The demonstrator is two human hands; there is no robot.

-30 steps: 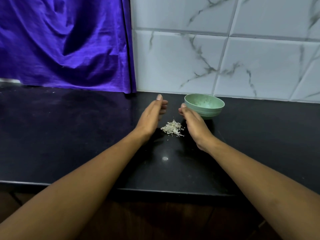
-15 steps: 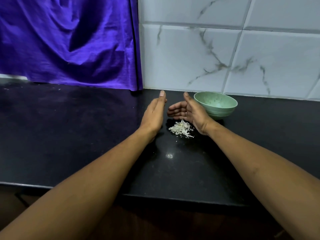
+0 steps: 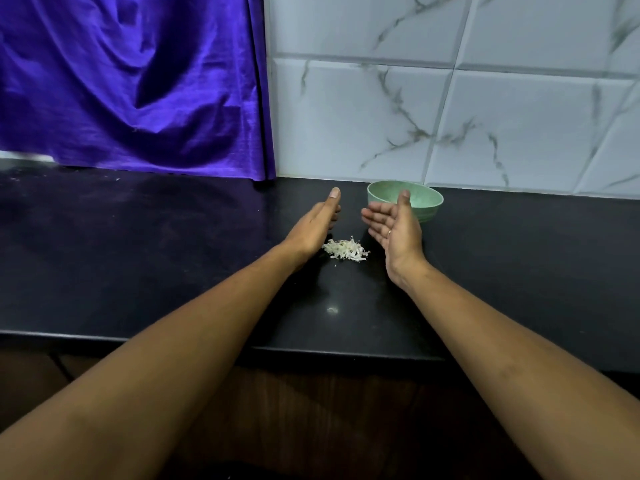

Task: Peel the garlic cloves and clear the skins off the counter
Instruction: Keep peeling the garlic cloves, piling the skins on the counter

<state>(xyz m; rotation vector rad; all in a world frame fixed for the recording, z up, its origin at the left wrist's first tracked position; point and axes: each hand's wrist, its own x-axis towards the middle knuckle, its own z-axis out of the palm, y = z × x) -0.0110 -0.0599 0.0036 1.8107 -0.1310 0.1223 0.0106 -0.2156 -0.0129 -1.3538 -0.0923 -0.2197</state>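
A small heap of pale garlic skins (image 3: 346,251) lies on the black counter (image 3: 138,258). My left hand (image 3: 315,226) stands on its edge just left of the heap, fingers straight, palm facing right. My right hand (image 3: 394,225) is right of the heap, palm turned up and inward, fingers relaxed, holding nothing. Both hands flank the skins without touching them. A pale green bowl (image 3: 427,202) stands behind my right hand near the wall; its contents are hidden.
A purple curtain (image 3: 131,84) hangs at the back left down to the counter. White marbled tiles (image 3: 450,109) cover the wall behind. The counter's front edge (image 3: 346,353) runs under my forearms, with dark wood below.
My right hand has turned palm-up and drawn back to the right of the heap, opening a gap between the hands. The view has tilted slightly; the skins stay in place.
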